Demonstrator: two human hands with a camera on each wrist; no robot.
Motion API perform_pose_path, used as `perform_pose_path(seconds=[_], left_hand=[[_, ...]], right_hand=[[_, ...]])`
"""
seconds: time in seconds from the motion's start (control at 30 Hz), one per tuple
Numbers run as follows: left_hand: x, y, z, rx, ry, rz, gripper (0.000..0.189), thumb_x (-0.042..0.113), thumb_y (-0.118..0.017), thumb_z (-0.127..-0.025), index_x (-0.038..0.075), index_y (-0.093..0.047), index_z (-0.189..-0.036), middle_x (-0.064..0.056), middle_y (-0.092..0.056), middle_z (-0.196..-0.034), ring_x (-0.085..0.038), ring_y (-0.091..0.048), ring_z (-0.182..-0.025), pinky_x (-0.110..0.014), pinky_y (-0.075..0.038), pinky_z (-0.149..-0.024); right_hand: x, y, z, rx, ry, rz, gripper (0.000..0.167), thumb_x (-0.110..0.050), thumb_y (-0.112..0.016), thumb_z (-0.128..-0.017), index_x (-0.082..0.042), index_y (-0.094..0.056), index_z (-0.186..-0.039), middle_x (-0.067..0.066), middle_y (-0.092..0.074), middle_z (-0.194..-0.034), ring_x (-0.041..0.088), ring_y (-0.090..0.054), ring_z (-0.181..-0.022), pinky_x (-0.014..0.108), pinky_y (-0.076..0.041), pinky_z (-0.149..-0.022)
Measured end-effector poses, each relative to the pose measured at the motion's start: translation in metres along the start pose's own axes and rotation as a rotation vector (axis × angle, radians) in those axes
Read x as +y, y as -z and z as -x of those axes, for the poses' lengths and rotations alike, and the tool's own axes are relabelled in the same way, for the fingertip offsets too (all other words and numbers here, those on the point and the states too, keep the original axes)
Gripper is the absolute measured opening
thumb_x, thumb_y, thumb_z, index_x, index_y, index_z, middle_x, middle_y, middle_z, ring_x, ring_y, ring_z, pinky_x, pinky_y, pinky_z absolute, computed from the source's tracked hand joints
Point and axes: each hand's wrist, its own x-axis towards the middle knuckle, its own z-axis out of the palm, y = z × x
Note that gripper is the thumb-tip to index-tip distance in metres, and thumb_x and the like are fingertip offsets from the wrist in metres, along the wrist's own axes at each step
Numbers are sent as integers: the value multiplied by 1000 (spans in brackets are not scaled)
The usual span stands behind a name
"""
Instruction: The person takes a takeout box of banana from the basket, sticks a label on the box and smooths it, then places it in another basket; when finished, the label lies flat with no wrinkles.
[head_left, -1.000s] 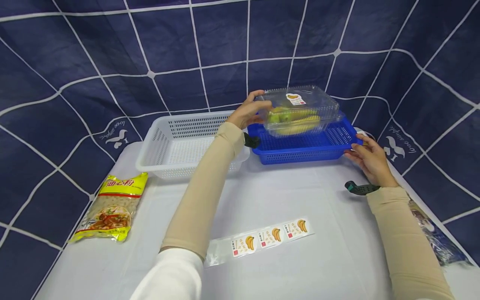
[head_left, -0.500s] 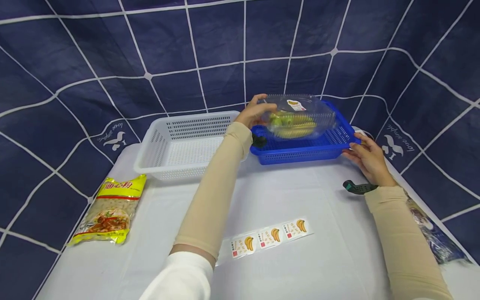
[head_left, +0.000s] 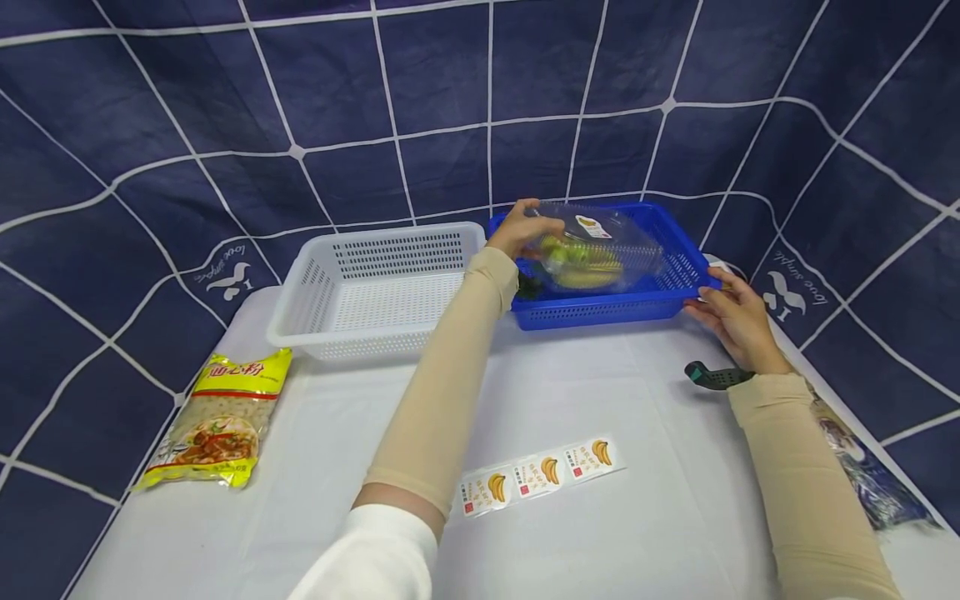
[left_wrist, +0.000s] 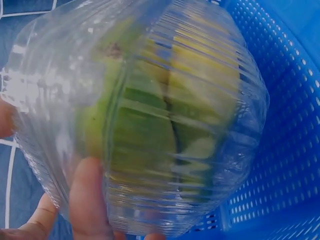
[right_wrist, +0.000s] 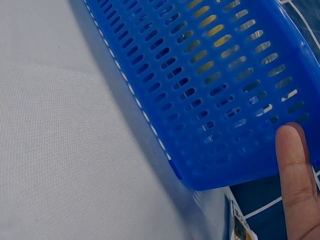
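My left hand (head_left: 523, 233) grips the left end of a clear plastic clamshell box (head_left: 633, 242), which carries a small banana sticker (head_left: 592, 227) on its lid. Green-yellow bananas (head_left: 588, 277) show through its ribbed wall, also up close in the left wrist view. The box sits tilted, partly within the blue perforated basket (head_left: 600, 313); whether it touches the basket floor I cannot tell. My right hand (head_left: 741, 323) holds the basket by its right front corner. In the right wrist view one finger (right_wrist: 294, 170) lies against the basket's blue wall (right_wrist: 240, 170).
A white perforated basket (head_left: 375, 304) stands just left of the blue one. At far left lies a yellow-ended food bag (head_left: 217, 421). A strip of banana stickers (head_left: 536, 475) lies near the front, and a dark plastic package (head_left: 870, 467) by the right edge.
My left hand has lowered the clamshell box of bananas, shifting it slightly toward me and down into the blue basket. My right hand has stayed at the basket's corner.
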Motion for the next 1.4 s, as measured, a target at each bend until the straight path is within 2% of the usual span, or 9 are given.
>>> perform_pose_path(seconds=[0.23,0.4,0.53,0.7,1.0,1.17,1.3,1.4], left_hand=[[-7,-9,-5,-8,6,-30,89,10,-73,-94,19,-28,-170,-14,-40,-167,-26,-54,-137,-32,-59,-76],[-10,-13,-7,46,-5,-46,86,9,-76,-90,18,-36,-166,-13,-48,-159,-24,-59,-128,-34,-63,-77],[-10,-13,-8,46,9,-57,86,8,-77,-90,17,-36,-166,-14,-50,-157,-25,-58,-134,-39,-64,-87],[-11,-12,-11,5,38,-79,91,6,-76,-93,18,-30,-170,-15,-42,-164,-28,-51,-145,-44,-61,-99],[-15,-15,-21,36,70,-101,91,8,-75,-93,25,-31,-170,-12,-44,-163,-25,-54,-137,-40,-63,-92],[-16,-12,-22,5,86,-91,92,9,-75,-95,26,-26,-172,-11,-39,-167,-25,-54,-136,-36,-63,-90],[-15,-8,-18,-35,99,-101,95,12,-74,-98,29,-19,-174,-9,-30,-173,-24,-51,-142,-35,-61,-95],[-17,-6,-21,-35,103,-98,97,14,-74,-99,29,-15,-175,-9,-28,-174,-25,-49,-144,-35,-61,-97]], right_hand=[[1,2,-1,2,3,-1,48,-5,-62,-109,-15,-46,-153,3,-44,-122,11,-73,-91,27,-64,-83],[1,1,-1,-2,4,-19,51,-5,-62,-109,-14,-44,-156,4,-45,-124,11,-73,-91,27,-64,-83],[1,1,-1,2,12,-25,49,-5,-63,-109,-14,-45,-154,5,-46,-123,11,-73,-90,27,-64,-83],[2,0,1,-21,30,-48,47,-1,-61,-109,-13,-46,-152,5,-42,-122,12,-74,-90,27,-64,-83],[0,0,2,-22,27,-42,50,-1,-62,-108,-12,-44,-153,5,-41,-123,12,-74,-91,27,-64,-83],[0,1,2,-27,25,-46,49,-1,-61,-109,-13,-44,-154,5,-40,-123,12,-73,-91,27,-64,-83],[0,1,2,-25,24,-43,50,-1,-61,-109,-13,-44,-154,4,-40,-123,12,-73,-91,27,-64,-84],[0,1,2,-17,20,-37,49,-2,-61,-109,-14,-44,-154,4,-41,-123,11,-74,-91,27,-64,-84]])
